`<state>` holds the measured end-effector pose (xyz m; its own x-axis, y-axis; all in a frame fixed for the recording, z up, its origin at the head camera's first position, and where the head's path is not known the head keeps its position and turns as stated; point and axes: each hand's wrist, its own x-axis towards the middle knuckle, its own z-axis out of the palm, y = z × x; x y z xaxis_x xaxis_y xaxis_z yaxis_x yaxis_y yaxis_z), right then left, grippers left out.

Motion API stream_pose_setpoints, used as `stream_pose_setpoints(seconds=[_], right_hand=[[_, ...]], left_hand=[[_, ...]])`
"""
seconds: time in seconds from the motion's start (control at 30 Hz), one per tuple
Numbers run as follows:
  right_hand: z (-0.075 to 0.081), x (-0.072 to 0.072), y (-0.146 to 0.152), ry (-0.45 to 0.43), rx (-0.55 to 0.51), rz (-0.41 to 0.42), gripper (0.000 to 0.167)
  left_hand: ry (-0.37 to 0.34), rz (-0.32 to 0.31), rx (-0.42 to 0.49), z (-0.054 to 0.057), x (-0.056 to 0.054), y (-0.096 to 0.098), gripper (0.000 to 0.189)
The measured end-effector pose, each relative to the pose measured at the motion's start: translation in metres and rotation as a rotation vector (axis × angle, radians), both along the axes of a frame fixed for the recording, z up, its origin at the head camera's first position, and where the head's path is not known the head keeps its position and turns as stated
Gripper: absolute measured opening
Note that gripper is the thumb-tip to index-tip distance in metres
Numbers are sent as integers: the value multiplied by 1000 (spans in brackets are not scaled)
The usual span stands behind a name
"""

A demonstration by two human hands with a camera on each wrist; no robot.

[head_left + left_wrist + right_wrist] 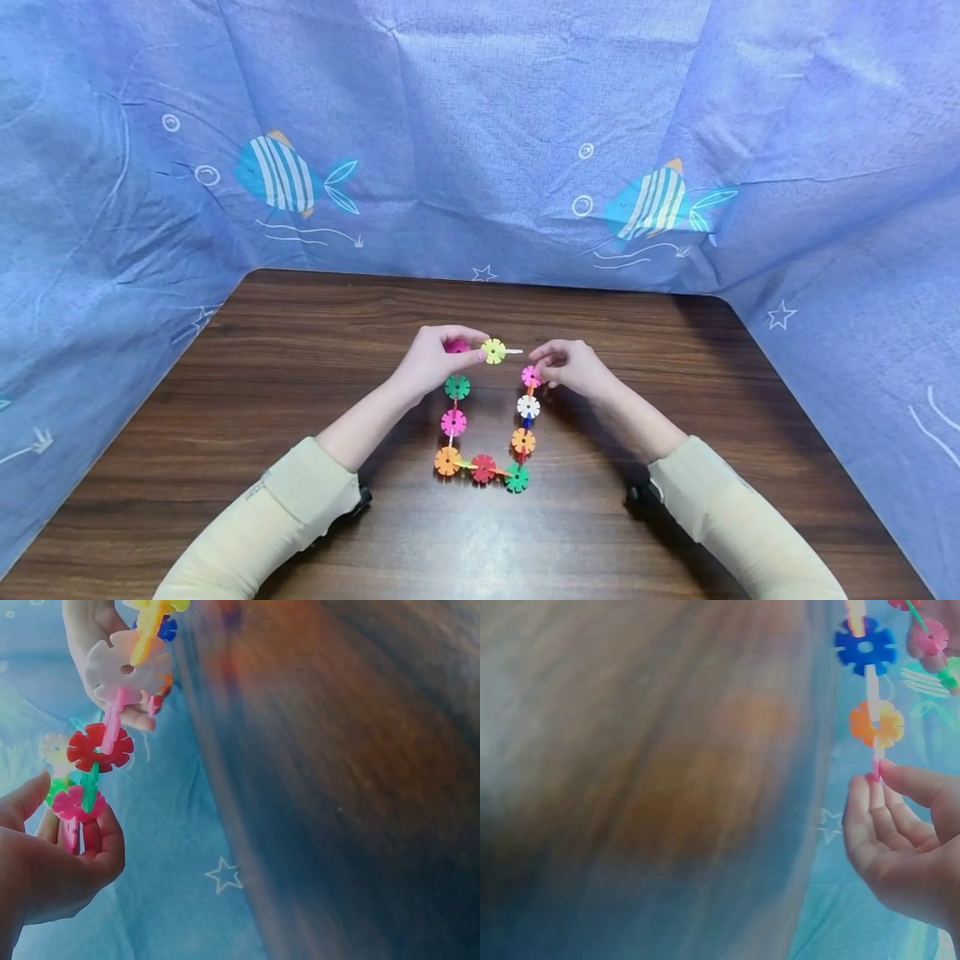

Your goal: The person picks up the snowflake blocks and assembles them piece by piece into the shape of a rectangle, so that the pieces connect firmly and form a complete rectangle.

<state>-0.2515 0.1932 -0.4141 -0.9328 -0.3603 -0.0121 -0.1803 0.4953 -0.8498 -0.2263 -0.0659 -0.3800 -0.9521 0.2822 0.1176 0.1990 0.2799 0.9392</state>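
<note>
A U-shaped chain of slotted plastic snowflake discs shows in the head view, some flat-on and some edge-on. My left hand (pixel 432 360) pinches the chain's upper left end at a yellow-green disc (pixel 493 351), from which a white disc (pixel 514 352) sticks out edge-on to the right. Behind those fingers is a magenta disc (pixel 457 345), partly hidden. My right hand (pixel 577 365) pinches the other end by a pink disc (pixel 530 377). A gap separates the two ends. In the right wrist view, thumb and fingertips meet on a pink disc (pixel 876 774) below an orange disc (pixel 877 724).
Along the chain's bottom run an orange disc (pixel 447 461), a red disc (pixel 483 468) and a green disc (pixel 516 477). Beneath is a dark wood-grain table (pixel 315 333). A blue fish-print cloth (pixel 480 125) hangs behind its far edge and sides.
</note>
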Motion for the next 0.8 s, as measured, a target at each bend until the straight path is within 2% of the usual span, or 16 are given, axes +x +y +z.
stream_pose_setpoints(seconds=[0.2, 0.47, 0.67, 0.8], right_hand=[[20, 5, 2, 45, -95, -35, 21], [51, 19, 0, 170, -87, -56, 17], [67, 29, -4, 347, -21, -74, 11], [72, 37, -6, 483, -23, -54, 11]], left_hand=[[57, 17, 17, 9, 2, -3, 25], [158, 34, -2, 21, 9, -5, 26], [320, 68, -51, 26, 17, -5, 26], [413, 85, -64, 26, 23, -3, 26]])
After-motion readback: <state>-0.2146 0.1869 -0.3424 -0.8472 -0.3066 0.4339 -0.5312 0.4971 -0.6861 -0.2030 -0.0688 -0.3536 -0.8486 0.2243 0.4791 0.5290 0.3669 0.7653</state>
